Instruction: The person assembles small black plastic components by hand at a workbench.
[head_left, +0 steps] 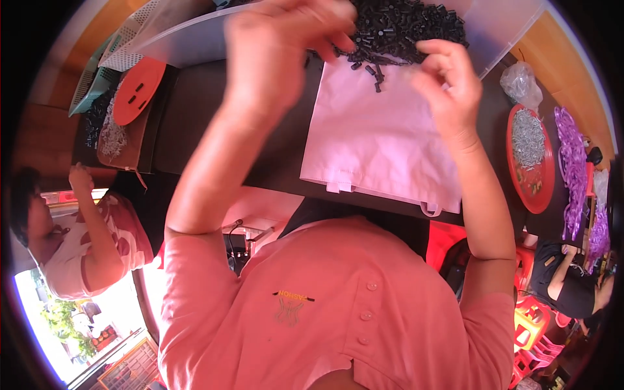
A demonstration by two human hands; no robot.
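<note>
Left hand (pixel 279 55): motion-blurred, fingers bent at the left edge of a heap of small black parts (pixel 413 29); grasp cannot be told. Right hand (pixel 452 88): half-curled at the heap's near right side, thumb apart from forefinger; contents unclear. Heap sits at the far end of a pink cloth (pixel 383 140), a few parts strewn onto it. Cloth lies on dark counter (pixel 195 123); red dish (pixel 543 197) of silvery pieces at right.
</note>
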